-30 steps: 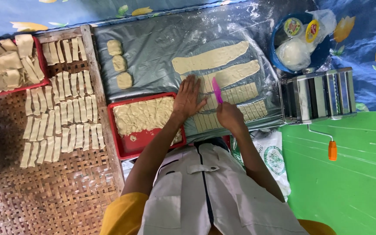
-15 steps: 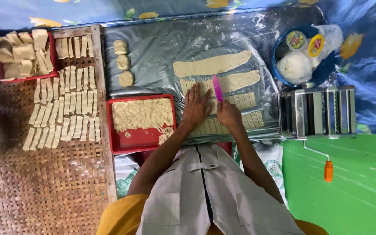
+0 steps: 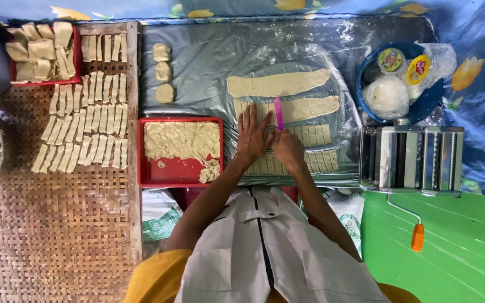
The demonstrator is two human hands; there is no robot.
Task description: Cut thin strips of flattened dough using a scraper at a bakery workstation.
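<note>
My left hand (image 3: 252,136) lies flat, fingers spread, on a long dough strip (image 3: 310,108) on the floured plastic sheet (image 3: 209,62). My right hand (image 3: 287,147) grips a pink knife (image 3: 279,113) whose blade stands across that strip, right beside the left fingers. Cut dough pieces (image 3: 316,134) lie in rows just right of my hands. A whole uncut strip (image 3: 279,84) lies farther away.
A red tray (image 3: 181,171) with dough scraps sits left of my hands. Three dough lumps (image 3: 164,73) lie beyond it. Several cut strips (image 3: 85,123) dry on a woven mat. A pasta roller (image 3: 411,160) and a blue bowl (image 3: 422,104) stand at right.
The view shifted slightly downward in frame. My hands stayed together on the dough, with the pink knife held across the strip between them.
</note>
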